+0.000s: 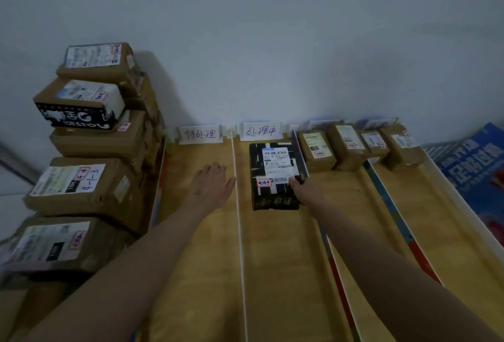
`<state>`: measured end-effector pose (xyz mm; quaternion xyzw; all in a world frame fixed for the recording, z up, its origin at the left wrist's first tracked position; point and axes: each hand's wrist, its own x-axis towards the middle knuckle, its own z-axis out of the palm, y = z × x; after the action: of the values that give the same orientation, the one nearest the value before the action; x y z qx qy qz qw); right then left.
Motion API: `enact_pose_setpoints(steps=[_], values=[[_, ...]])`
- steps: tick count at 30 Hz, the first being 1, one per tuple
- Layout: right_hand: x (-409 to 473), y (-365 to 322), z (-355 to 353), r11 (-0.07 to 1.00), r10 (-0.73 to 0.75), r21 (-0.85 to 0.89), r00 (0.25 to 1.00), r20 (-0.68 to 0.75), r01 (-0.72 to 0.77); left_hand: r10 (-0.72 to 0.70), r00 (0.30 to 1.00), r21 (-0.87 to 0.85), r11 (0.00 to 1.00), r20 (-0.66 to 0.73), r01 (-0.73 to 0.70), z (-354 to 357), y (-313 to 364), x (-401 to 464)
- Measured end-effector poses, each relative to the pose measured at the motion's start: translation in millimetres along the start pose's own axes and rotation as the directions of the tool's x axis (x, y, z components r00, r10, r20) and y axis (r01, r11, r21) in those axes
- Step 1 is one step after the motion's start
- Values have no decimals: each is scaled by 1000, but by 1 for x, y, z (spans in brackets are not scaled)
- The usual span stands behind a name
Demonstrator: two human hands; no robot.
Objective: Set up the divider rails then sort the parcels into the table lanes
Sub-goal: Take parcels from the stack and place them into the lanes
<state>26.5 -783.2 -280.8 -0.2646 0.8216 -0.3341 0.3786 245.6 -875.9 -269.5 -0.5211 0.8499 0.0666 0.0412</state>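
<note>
Black parcel (274, 175) in right grip (301, 187); left grip (211, 182) flat, empty; brown stack (90, 134) left

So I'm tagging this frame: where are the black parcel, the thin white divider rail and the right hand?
Black parcel (275, 175): head view, top face.
Thin white divider rail (240, 232): head view, mid-length.
Right hand (301, 187): head view, knuckles.

right hand (301, 186) fingers hidden behind black parcel (272, 175), parcel label print blurred, blue poster (474, 161) cropped
</note>
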Motion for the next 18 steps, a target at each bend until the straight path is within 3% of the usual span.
enact_pose_setpoints(steps=[5, 18], values=[[67, 1, 24, 996, -13, -86, 999, 51, 17, -90, 996, -2, 996, -6, 90, 37, -1, 42], [167, 5, 89, 999, -30, -35, 991, 129, 35, -194, 979, -64, 978, 56, 198, 100, -24, 88]])
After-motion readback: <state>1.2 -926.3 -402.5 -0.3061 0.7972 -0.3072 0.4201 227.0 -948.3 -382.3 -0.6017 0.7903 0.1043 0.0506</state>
